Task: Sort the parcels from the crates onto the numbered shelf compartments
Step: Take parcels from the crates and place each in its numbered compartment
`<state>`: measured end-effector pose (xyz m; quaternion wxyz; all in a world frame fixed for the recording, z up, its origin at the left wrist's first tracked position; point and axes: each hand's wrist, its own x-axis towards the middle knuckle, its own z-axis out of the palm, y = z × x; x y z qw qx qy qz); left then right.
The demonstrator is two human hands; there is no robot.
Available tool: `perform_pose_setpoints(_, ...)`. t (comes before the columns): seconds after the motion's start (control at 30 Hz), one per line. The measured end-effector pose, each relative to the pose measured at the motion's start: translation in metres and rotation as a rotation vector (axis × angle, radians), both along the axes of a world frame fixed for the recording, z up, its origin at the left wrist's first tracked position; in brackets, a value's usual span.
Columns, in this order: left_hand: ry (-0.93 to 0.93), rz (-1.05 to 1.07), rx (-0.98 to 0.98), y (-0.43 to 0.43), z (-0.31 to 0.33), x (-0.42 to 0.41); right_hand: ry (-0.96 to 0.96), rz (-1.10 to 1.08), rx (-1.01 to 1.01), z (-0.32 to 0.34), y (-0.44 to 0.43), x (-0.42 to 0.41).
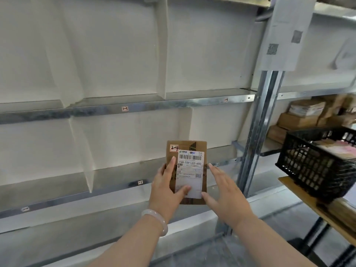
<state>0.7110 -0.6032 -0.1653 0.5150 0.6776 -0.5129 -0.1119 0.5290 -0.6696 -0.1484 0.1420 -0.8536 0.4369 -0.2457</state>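
A small brown cardboard parcel [192, 147] with a white shipping label and a handwritten tag "2-4" is held upright in front of the metal shelf [123, 110]. My left hand [165, 189] grips its left edge, thumb across the label's lower part. My right hand [225, 197] is beside the parcel's right edge with fingers straight, its thumb at the label's bottom corner. Small number tags [140, 182] mark the shelf rails; the compartments behind the parcel hold nothing.
A black plastic crate [308, 170] with parcels inside sits on a wooden table [300, 193] at the right. More cardboard boxes [300, 116] are stacked on the neighbouring shelf bay. A metal upright [258, 132] separates the bays.
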Motion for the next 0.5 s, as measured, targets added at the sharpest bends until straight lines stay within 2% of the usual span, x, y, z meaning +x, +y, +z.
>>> perform_pose_setpoints(0.37, 0.055, -0.204, 0.06, -0.176, -0.022, 0.012, 0.029, -0.124, 0.055, -0.013, -0.143, 0.011)
perform_pose_setpoints(0.5, -0.001, -0.213, 0.057, -0.221, -0.04, -0.002, 0.054, -0.145, 0.096, -0.027, -0.181, 0.0)
